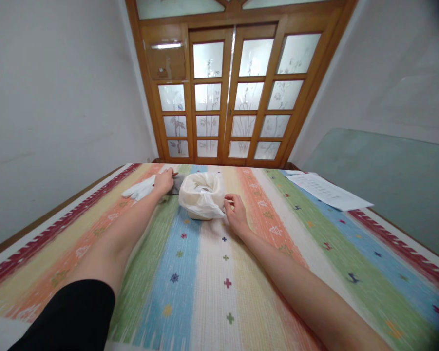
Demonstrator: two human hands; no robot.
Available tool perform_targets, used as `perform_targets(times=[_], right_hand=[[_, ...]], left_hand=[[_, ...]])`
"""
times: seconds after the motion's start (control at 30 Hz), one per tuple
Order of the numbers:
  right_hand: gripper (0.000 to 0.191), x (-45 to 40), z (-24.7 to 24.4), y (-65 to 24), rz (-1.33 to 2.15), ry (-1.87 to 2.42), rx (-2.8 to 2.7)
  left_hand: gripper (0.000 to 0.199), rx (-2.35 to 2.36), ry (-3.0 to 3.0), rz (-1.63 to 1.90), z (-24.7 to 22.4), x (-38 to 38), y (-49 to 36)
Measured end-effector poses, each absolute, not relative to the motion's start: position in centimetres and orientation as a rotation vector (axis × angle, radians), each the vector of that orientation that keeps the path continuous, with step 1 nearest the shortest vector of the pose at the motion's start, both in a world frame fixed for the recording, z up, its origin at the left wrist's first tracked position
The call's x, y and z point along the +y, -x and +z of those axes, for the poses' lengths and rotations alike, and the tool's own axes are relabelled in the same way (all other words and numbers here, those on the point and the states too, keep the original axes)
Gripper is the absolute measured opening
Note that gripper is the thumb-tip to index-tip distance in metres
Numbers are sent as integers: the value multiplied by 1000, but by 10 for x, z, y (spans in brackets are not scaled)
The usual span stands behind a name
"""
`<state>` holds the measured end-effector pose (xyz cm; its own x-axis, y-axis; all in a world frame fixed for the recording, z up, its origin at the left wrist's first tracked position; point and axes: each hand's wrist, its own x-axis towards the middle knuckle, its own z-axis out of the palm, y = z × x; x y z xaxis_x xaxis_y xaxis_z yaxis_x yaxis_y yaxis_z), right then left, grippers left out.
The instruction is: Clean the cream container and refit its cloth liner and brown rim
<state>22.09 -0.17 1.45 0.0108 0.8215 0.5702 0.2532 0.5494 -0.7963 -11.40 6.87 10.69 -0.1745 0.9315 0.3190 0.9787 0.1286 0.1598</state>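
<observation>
A small bin (201,196) lined with a white plastic bag stands on the striped cloth, its opening facing up. At its right side my right hand (235,212) pinches the loose edge of the bag. Left of the bin, my left hand (164,181) has its fingers closed at a dark grey cloth (177,184); what exactly they hold is too small to make out. A white cloth or bag (140,188) lies beside my left hand, partly behind my wrist.
Printed white sheets (327,190) lie on the right side of the cloth-covered table (214,273). Walls flank the table, with a pale green panel (383,175) at the right. Wooden glazed doors (224,97) stand beyond the far edge.
</observation>
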Motion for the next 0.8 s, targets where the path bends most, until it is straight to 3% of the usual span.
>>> perform_targets(times=[0.23, 0.4, 0.53, 0.8], right_hand=[[22, -4, 18, -219, 575, 971, -1536], [21, -5, 18, -219, 553, 984, -1543], [20, -5, 19, -219, 540, 990, -1522], [17, -3, 52, -232, 421, 947, -1410]], left_hand=[[38, -2352, 1521, -894, 160, 63, 170], [45, -2470, 1558, -695, 146, 43, 202], [30, -2580, 1561, -750, 130, 34, 208], [22, -2010, 1670, -1606, 178, 24, 174]])
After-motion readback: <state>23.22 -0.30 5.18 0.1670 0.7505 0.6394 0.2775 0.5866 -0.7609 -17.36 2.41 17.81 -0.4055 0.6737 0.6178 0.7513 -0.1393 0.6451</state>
